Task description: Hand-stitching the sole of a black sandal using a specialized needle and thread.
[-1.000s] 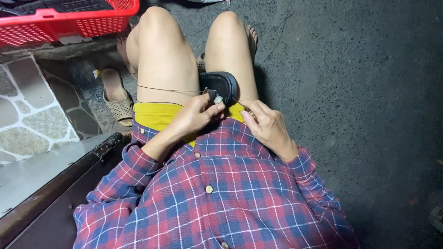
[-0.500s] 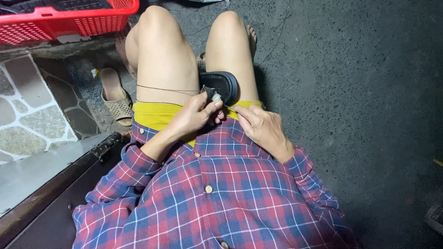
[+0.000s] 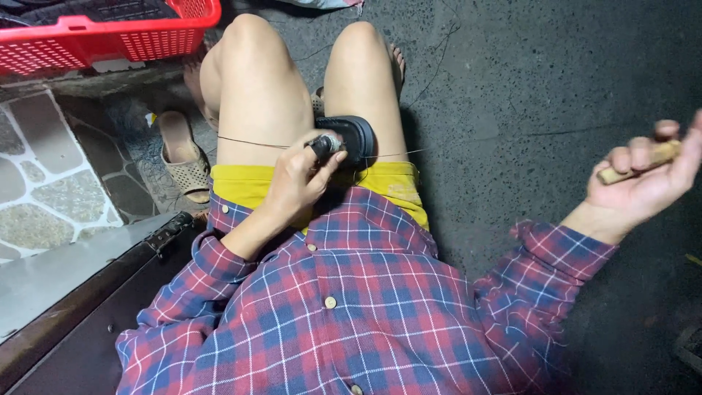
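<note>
Left hand [image 3: 296, 179] pinching dark shoe [image 3: 349, 139], right hand [image 3: 643, 183] gripping wooden stick [image 3: 636, 164], red basket [image 3: 110, 33] holding dark items.

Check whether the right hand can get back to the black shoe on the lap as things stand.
Probably yes: the right hand is flung out sideways holding a wooden stick, but nothing lies between it and the black shoe.

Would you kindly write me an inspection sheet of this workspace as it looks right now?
Surface: dark rough ground.
Job's things: black shoe between the knees; thin thread taut across the lap; pale wooden stick.
Clutter: beige sandal.
Grips: left hand pinches a small part at the shoe; right hand holds the stick, out to the side.
Cables: nothing seen.
Surroundings: red plastic basket, stone-patterned paving.
</note>
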